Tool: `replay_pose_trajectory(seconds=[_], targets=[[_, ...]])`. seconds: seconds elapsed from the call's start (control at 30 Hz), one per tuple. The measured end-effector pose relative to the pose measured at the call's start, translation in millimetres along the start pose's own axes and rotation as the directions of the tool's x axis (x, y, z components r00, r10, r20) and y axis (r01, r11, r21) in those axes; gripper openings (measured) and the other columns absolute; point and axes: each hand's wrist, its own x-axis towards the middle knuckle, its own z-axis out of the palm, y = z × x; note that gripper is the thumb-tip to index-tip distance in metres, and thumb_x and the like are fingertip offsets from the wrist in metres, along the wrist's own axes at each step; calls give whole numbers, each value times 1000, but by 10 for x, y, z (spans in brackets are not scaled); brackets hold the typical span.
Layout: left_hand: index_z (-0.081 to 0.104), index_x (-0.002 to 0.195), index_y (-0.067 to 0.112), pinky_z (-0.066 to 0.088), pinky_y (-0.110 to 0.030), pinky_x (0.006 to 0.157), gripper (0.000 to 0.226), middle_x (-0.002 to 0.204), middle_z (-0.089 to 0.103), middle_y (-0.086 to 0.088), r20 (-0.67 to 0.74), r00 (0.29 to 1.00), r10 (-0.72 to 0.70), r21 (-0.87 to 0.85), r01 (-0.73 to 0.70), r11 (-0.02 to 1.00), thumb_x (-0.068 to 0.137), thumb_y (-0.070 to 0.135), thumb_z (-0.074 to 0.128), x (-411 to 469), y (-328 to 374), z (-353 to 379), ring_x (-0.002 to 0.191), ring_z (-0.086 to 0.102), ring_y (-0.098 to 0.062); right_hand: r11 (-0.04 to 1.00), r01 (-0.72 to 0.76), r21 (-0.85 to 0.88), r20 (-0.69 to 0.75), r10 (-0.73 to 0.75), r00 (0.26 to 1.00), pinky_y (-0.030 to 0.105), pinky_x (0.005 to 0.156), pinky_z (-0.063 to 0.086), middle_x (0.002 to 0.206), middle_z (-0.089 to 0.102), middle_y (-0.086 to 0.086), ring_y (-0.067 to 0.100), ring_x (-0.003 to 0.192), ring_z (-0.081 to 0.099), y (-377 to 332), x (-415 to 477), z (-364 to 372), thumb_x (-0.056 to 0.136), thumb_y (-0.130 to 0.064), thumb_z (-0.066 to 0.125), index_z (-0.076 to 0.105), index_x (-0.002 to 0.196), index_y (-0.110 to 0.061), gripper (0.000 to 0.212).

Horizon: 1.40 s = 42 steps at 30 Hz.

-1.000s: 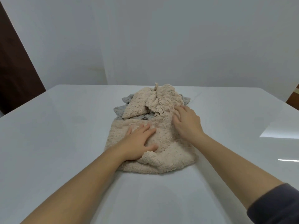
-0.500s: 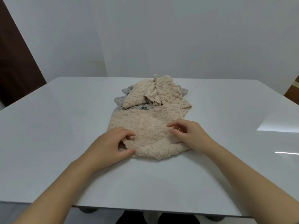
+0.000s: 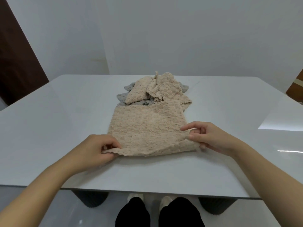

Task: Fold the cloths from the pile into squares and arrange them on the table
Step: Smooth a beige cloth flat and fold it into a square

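Left hand (image 3: 96, 149) and right hand (image 3: 207, 136) each pinch a near corner of the beige cloth (image 3: 147, 128); it stretches away from both toward the pile (image 3: 154, 90) on the surface (image 3: 65, 112).

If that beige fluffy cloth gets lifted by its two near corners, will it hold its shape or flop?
Probably floppy: the beige cloth ripples along its near edge between the left hand and right hand pinching its corners. Likely light, since fingertip pinches alone raise that edge.
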Motion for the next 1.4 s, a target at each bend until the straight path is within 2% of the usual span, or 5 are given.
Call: replay_pose_trajectory(seconds=[0.23, 0.37, 0.53, 0.7, 1.4], targets=[[70, 90, 40, 44, -16, 75, 39, 89, 71, 17, 142, 983, -115, -85, 128, 988, 66, 69, 63, -142, 108, -200, 84, 61, -1, 990, -72, -125, -19, 70, 997, 26, 52, 43, 65, 65, 7, 22, 51, 41, -109, -140, -33, 94, -23, 62, 66, 114, -13, 22], [68, 98, 34, 45, -28, 90, 12, 104, 67, 19, -72, 993, -91, -13, 91, 996, 90, 39, 61, 248, 128, -74, 98, 57, 6, 816, -71, -574, -338, -157, 928, 28, 83, 49, 102, 70, -5, 9, 81, 61, -99, 191, 108, 98, -25, 54, 67, 109, -21, 17], [27, 151, 29, 10, -44, 120, 57, 161, 14, 3, 2, 992, -126, 317, 119, 941, 99, 52, 35, 870, 79, 417, 148, 10, -15, 518, -104, -849, -238, -200, 950, 43, 119, 18, 155, 30, 8, 31, 145, 22, 9, 722, 586, 102, -40, 35, 35, 148, -12, 53], [-3, 154, 33, -6, -49, 119, 67, 161, -14, 2, 66, 958, -279, 462, 218, 860, 96, 63, 13, 978, 14, 662, 148, -14, -18, 366, -254, -895, -272, 3, 962, 53, 119, -8, 163, -14, 5, 29, 149, -16, 182, 841, 696, 96, -67, 13, 2, 156, -31, 71], [3, 155, 28, -5, -49, 119, 62, 162, -9, -2, 20, 959, -281, 422, 247, 872, 100, 53, 14, 772, 334, 759, 149, -10, -21, 357, -262, -896, -269, 31, 963, 54, 119, -8, 164, -7, 8, 31, 150, -11, 96, 346, 607, 100, -57, 12, 8, 156, -30, 63]])
